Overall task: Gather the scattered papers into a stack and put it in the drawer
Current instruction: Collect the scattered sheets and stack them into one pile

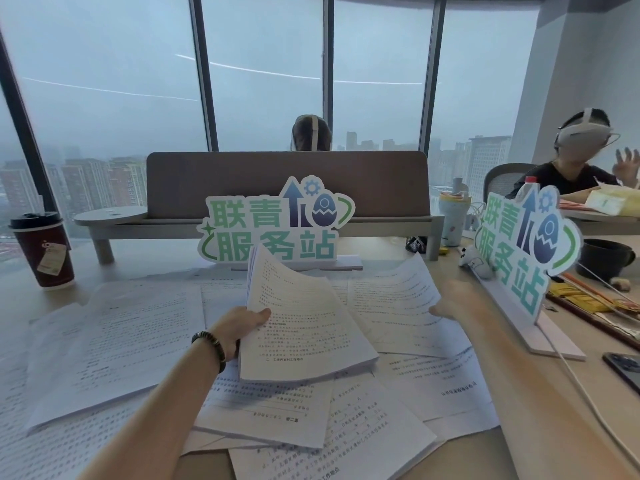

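My left hand (242, 323) grips the left edge of a thick stack of printed papers (301, 327), held tilted above the desk with its far end curling up. My right hand (453, 301) pinches the right edge of a single printed sheet (391, 303) lifted just right of the stack. More loose sheets (114, 344) lie scattered over the desk beneath and to the left, others (346, 441) overlapping at the front. No drawer is in view.
A coffee cup (43, 251) stands at the left. Two standing signs (277, 223) (523, 251) flank the papers at the back and right. A shelf riser (287, 188) runs behind. A phone (623, 372), cable, dark bowl (606, 259) and a seated person (575, 161) are on the right.
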A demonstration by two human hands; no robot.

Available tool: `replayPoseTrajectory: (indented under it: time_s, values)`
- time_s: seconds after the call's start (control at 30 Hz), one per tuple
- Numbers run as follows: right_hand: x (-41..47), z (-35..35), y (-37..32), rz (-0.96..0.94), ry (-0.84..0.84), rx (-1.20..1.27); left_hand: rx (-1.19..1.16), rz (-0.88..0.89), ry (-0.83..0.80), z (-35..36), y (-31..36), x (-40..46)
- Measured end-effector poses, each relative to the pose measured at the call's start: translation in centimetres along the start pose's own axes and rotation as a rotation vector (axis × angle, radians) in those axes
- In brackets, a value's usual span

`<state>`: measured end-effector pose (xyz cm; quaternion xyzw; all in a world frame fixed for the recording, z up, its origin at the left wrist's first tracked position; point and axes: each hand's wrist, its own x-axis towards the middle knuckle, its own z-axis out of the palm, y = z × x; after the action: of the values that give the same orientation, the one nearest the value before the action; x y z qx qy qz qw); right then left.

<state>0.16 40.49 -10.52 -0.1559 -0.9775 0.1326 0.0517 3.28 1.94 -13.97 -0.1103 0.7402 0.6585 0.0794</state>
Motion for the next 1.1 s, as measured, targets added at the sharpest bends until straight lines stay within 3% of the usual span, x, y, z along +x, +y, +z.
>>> replayPoseTrajectory:
  time_s: [0.13, 0.23, 0.3, 0.53, 0.87, 1.1]
  values:
    - [1.1, -1.0, 0.3, 0.039, -0.026, 0.316, 0.002, 0.005, -0.005, 0.0, 0.0, 0.0]
    - [1.8, -0.8, 0.5, 0.082, 0.060, 0.612, -0.004, 0.013, -0.007, 0.0, 0.0, -0.1]
    - [1.9, -0.6, 0.4, 0.101, 0.097, 0.673, -0.006, 0.018, -0.009, 0.1, 0.0, 0.0]
    - [1.1, -1.0, 0.0, 0.065, -0.087, 0.451, -0.007, 0.016, -0.005, 0.0, 0.0, 0.2]
    - [-0.5, -3.9, -1.4, -0.126, 0.050, 0.546, -0.064, 0.003, -0.048, 0.3, 0.0, -0.1]
    - [-1.5, -7.6, -4.2, -0.234, 0.147, 0.352, -0.074, 0.008, -0.018, 0.4, -0.2, 0.4]
